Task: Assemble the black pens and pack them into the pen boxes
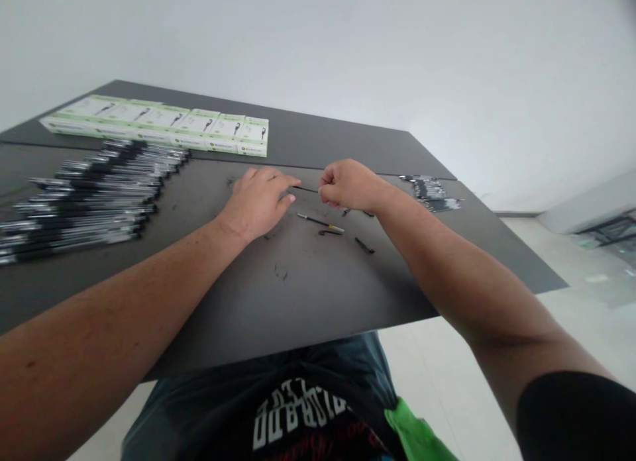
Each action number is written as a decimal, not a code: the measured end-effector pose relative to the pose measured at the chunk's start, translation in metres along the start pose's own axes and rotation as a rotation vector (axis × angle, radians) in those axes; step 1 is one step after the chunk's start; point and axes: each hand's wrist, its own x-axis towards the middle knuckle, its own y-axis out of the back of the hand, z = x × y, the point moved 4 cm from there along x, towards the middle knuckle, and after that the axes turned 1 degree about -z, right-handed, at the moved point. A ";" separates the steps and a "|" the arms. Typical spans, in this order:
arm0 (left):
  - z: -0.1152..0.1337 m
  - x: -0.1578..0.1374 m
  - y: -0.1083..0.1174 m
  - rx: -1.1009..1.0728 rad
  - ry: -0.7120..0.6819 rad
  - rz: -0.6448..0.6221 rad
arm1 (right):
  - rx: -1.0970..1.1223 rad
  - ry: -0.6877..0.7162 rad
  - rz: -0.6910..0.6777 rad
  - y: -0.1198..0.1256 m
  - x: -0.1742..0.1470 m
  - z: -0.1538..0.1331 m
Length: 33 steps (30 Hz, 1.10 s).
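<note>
A thin dark rod (305,188), perhaps a pen refill, spans the gap between my hands. My right hand (350,185) is closed in a pinch at the rod's right end. My left hand (261,199) lies low over the table with index finger and thumb apart, the index fingertip close to the rod's left end; whether it touches is unclear. Just below on the table is a pen refill (318,222) with a dark body, yellow band and pale end. Small black pen parts (364,246) lie around it, some partly hidden by my right wrist.
Many clear and black pens (94,196) lie in a long row at left. Behind them stands a row of white and green boxes (163,123). A smaller group of pens or refills (431,193) lies at right. The grey table (298,308) ends near my body.
</note>
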 end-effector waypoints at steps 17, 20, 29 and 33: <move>0.020 -0.005 0.011 -0.186 -0.111 -0.074 | 0.497 0.287 0.271 -0.012 -0.020 -0.017; 0.022 -0.007 0.011 -0.199 -0.085 -0.070 | 0.426 0.289 0.437 0.017 -0.049 -0.013; 0.009 -0.001 0.004 -0.182 0.077 -0.143 | -0.444 0.193 0.550 0.097 -0.130 0.102; 0.008 0.000 0.001 -0.151 0.078 -0.182 | -0.682 -0.075 0.373 0.106 -0.149 0.185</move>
